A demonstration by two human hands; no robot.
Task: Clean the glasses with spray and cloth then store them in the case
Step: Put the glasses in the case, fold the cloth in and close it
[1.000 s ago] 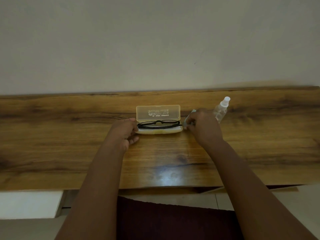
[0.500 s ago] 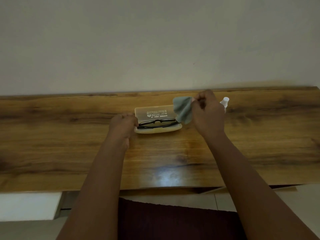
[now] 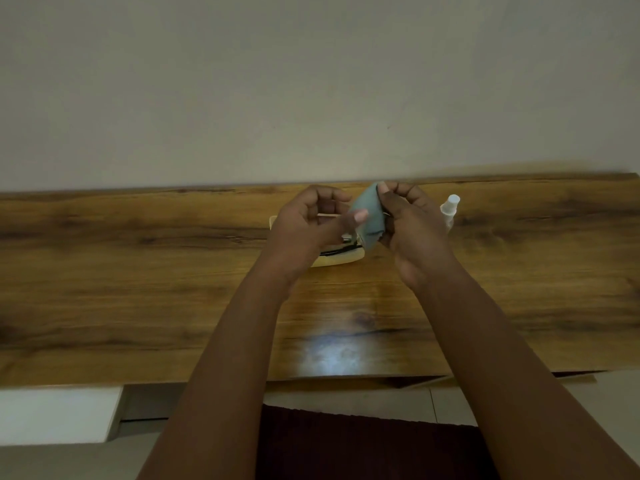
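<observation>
Both hands are raised above the worktop and meet on the cloth. The right hand has its fingers curled round the cloth's right side and top corner; the left hand is half curled, its thumb pressing on the cloth's left edge, so both pinch it between them. The grey-blue cloth hangs as a small crumpled patch, taller than wide, its lower corner pointing down toward the case.

The glasses lie in the open case on the worktop, just below and behind the hands; only a dark strip of frame shows. Their long axis seems to run left to right along the case, parallel to the wall; which way the lenses face I cannot tell. The spray bottle stands upright just right of the right hand, white cap up.

The cloth looks light, limp and easy to spread by its corners. The glasses are likely light but fragile, with thin arms and lenses that smear, so the bridge or a frame rim would be the safer hold
</observation>
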